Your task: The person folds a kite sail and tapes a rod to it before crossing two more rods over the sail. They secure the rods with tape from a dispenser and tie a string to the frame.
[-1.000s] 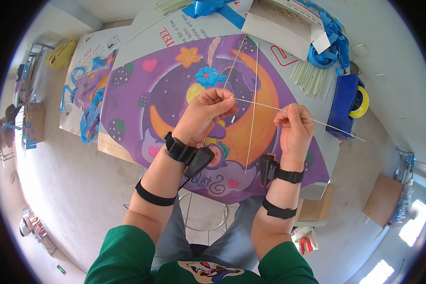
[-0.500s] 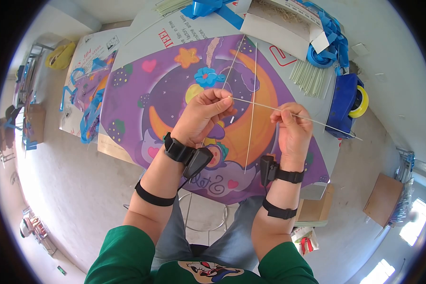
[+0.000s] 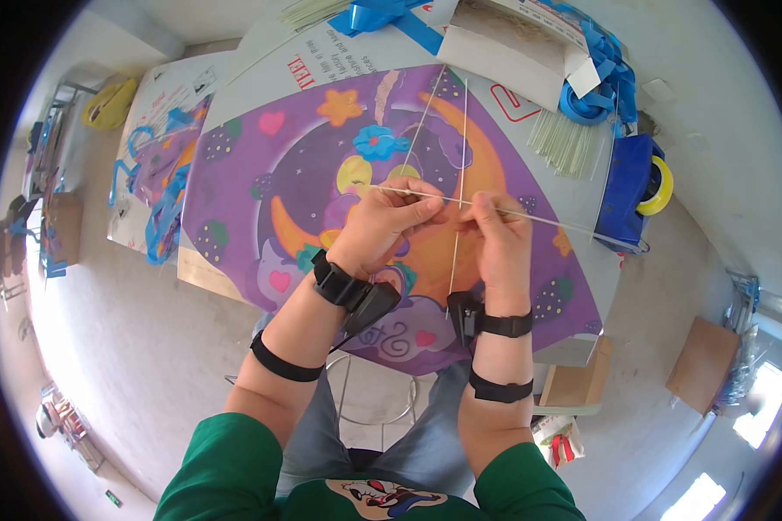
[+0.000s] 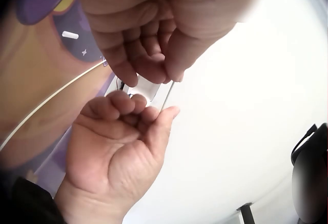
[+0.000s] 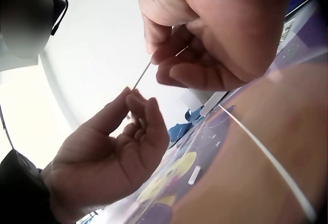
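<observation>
Both hands pinch one thin pale stick (image 3: 552,220) above a purple printed kite sheet (image 3: 235,187). In the head view the left hand (image 3: 387,224) holds it between thumb and fingers, its end passing beyond the knuckles. Close beside it, the right hand (image 3: 500,243) pinches the stick too; a short piece shows between the two hands in the left wrist view (image 4: 167,97). Another thin stick (image 3: 465,139) lies lengthwise on the sheet, passing by the right fingertips. A further slanted stick (image 3: 421,122) runs up to the sheet's top corner. A small white piece (image 5: 194,175) rests on the print.
An open white box (image 3: 504,52) stands at the back, with blue ribbon (image 3: 613,69) beside it. A bundle of pale sticks (image 3: 565,143) and a blue tape dispenser (image 3: 624,195) lie at the right. More printed material with blue ribbon (image 3: 169,165) is at the left.
The right hand has moved left, close to the left hand. The stick has shifted left, so its end now reaches past the left hand.
</observation>
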A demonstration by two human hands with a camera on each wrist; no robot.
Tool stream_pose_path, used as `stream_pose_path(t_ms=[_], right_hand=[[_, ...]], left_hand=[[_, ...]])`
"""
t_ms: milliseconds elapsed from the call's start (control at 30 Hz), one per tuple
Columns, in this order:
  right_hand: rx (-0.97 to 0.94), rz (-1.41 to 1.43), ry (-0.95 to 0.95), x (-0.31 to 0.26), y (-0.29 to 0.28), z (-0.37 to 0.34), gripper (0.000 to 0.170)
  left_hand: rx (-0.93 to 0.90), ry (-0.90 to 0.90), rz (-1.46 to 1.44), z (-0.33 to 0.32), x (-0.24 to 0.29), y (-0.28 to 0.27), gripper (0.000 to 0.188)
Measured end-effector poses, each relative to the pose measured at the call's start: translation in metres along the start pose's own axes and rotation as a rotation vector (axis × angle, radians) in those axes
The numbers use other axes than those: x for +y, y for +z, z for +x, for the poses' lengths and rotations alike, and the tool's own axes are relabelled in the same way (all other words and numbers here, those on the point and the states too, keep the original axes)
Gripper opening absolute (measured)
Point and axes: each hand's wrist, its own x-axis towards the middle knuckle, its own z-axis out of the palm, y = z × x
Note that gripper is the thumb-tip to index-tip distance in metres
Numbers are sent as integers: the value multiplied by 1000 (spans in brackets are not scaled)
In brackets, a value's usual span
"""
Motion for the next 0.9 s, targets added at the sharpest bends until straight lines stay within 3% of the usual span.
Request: stream_pose_path(t_ms=[67,133,300,667,900], right_hand=[[-120,-73,-3,-1,0,-1,26],[-68,-23,-19,2,-8,2,26],[-15,120,-15,0,-13,4,26],[-20,-127,-69,-3,2,1,30],[-79,-97,-62,1,5,-1,23]], left_hand=[[2,2,51,-2,3,-2,10],[142,3,151,-1,11,0,6],[109,82,67,-2,11,2,9],[129,116,0,0,13,5,11],[171,105,68,0,10,2,13]])
